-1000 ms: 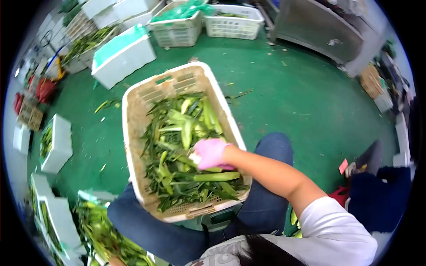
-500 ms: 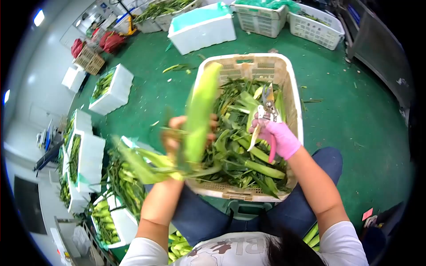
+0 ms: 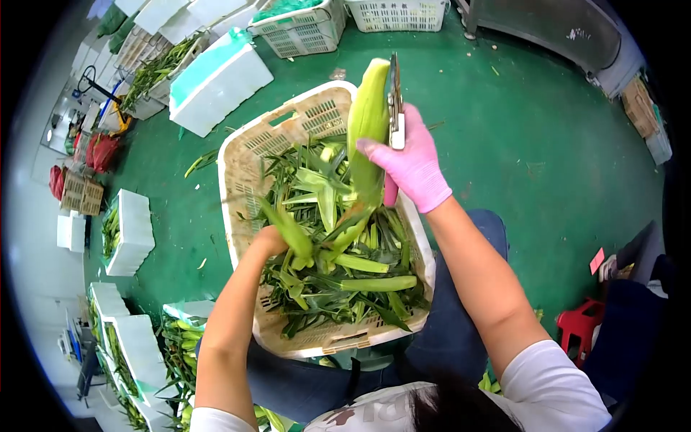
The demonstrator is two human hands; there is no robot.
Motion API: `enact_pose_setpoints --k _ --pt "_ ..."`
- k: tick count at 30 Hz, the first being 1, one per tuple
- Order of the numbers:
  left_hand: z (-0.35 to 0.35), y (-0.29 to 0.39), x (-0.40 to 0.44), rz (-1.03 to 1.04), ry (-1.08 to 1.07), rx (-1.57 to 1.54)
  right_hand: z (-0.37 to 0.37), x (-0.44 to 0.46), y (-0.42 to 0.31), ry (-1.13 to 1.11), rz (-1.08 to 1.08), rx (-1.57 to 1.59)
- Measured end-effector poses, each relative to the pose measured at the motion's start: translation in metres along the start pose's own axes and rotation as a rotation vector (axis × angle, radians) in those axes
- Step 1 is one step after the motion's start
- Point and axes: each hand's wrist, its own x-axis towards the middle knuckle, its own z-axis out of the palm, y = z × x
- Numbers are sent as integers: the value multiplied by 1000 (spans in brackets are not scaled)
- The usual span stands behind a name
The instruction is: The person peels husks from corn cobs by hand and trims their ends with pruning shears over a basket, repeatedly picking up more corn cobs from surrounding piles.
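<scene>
My right hand, in a pink glove, is closed around pruning shears with the blades pointing up. Its thumb also presses an upright green ear of corn against the shears. Lower left, my left hand is closed on peeled-back corn husk at the ear's lower end; leaves hide most of its fingers. Both hands are over a dirty white plastic basket, which stands between my legs. Loose green husks and leaves fill much of it.
White foam boxes of corn stand to the left, with more corn beside my left leg. A foam box with green lining and plastic crates line the back. A red stool is at the right.
The ear has moved from my left hand to my right, beside the shears. My left hand has dropped to the husk at its base. The view has swung right.
</scene>
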Motion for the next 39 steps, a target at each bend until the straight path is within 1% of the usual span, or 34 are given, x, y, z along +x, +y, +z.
enact_pose_setpoints --k 1,2,4,6,8,9,10,12,13,14,16,17,18,19,20,22,23,24,26,28,30,31,32,34,35,36,38,39 --pt "-28 16 -13 -281 -220 -28 -4 2 -2 52 -50 -104" --pt "-67 39 -33 -562 -439 -53 -6 3 -2 56 -12 -58" --pt "-84 49 -51 -487 29 -430 -4 1 -1 66 66 33" --pt "-116 114 -92 -254 348 -1059 4 -6 1 36 167 56" --pt "-122 182 -115 64 521 -1141 19 -21 -4 -34 272 45" --pt "-112 195 -111 125 521 -1143 33 -35 5 -54 247 119" --pt "-97 199 -105 183 525 -1144 42 -48 1 -116 289 37" --pt "-68 190 -95 55 349 -1518 57 -67 3 -228 308 -112" --pt "-71 191 -107 60 331 -1510 60 -73 0 -294 406 -33" --pt "-51 182 -108 -5 307 -1659 64 -78 14 -305 458 102" --pt "-62 160 -130 -57 -32 -2109 57 -74 12 -490 632 348" --pt "-60 144 -137 37 -57 -2203 56 -75 5 -531 629 344" --pt "-55 127 -145 75 -64 -2300 55 -76 -2 -571 624 339" --pt "-49 109 -150 103 -59 -2342 53 -72 -1 -730 597 272" --pt "-43 93 -155 131 -60 -2384 55 -76 -5 -740 451 71" --pt "-37 70 -163 282 -111 -2282 61 -77 -9 -817 327 -159" --pt "-32 65 -167 323 -80 -2218 64 -79 3 -817 245 -187" --pt "-30 61 -169 366 -54 -2148 68 -81 10 -798 227 -189" --pt "-29 59 -168 385 -126 -2104 69 -88 17 -769 215 -197" --pt "-32 60 -167 365 -205 -2069 67 -86 5 -819 283 -221" --pt "-36 58 -165 306 -292 -2027 66 -87 18 -824 139 -232" --pt "-33 55 -161 314 -299 -2037 64 -84 20 -843 95 -238" --pt "-32 53 -161 285 -286 -2036 62 -82 19 -842 119 -247" --pt "-34 55 -154 155 -110 -2018 60 -80 16 -840 169 -262" --pt "-30 64 -151 46 135 -1913 61 -81 12 -812 227 -222" --pt "-30 63 -149 114 212 -1806 62 -80 13 -802 194 -242" --pt "-29 75 -149 107 449 -1491 62 -79 21 -775 129 -283" --pt "-31 78 -150 74 564 -1196 62 -80 24 -734 91 -279"
